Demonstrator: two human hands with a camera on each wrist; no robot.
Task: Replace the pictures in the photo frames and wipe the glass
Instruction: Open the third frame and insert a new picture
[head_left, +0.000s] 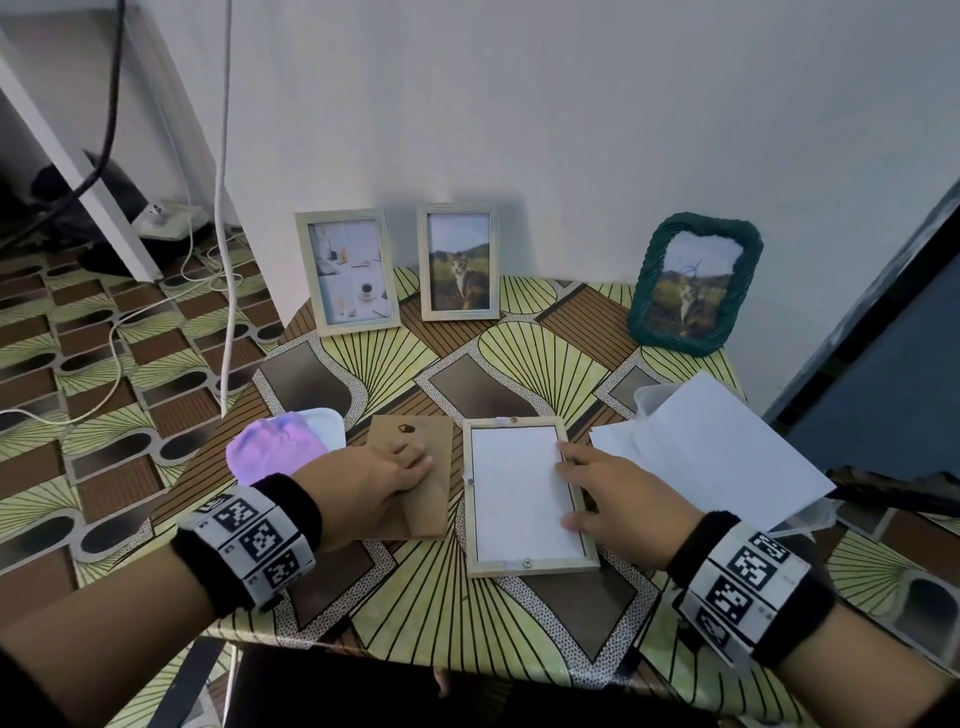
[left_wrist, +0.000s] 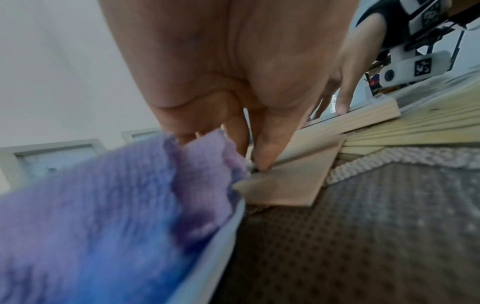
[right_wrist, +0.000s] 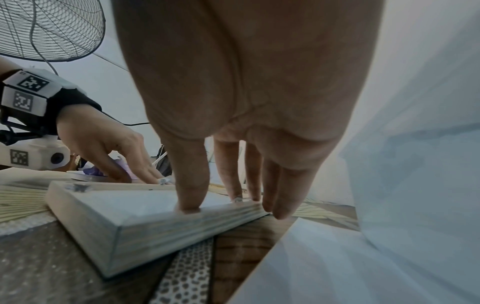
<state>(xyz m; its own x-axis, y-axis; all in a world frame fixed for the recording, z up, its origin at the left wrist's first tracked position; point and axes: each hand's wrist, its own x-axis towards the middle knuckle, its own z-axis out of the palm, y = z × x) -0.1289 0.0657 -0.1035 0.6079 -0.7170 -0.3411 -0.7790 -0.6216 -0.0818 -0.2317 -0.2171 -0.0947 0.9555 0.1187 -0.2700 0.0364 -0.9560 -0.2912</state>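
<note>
On the patterned desk (head_left: 519, 613) a pale wooden frame (head_left: 524, 496) lies face down, white paper filling its opening. The right hand (head_left: 618, 499) rests on the frame's right rail with straight, relaxed fingers (right_wrist: 191, 185), grasping nothing. Just beside it, the left hand (head_left: 374, 483) lies flat on the brown backing board (head_left: 426, 467), fingers extended, thumb tip at the board's edge. No brand or readable writing shows anywhere; only square black-and-white marker codes on the wristbands (head_left: 249, 540). A purple cloth (head_left: 270, 447) sits in a white tray (head_left: 327, 423), partly hidden by the left wrist. White sheets (head_left: 717, 447) cover a clear tub (head_left: 802, 519). Three upright frames (head_left: 457, 262) stand against the wall; their pictures are small and soft.
</note>
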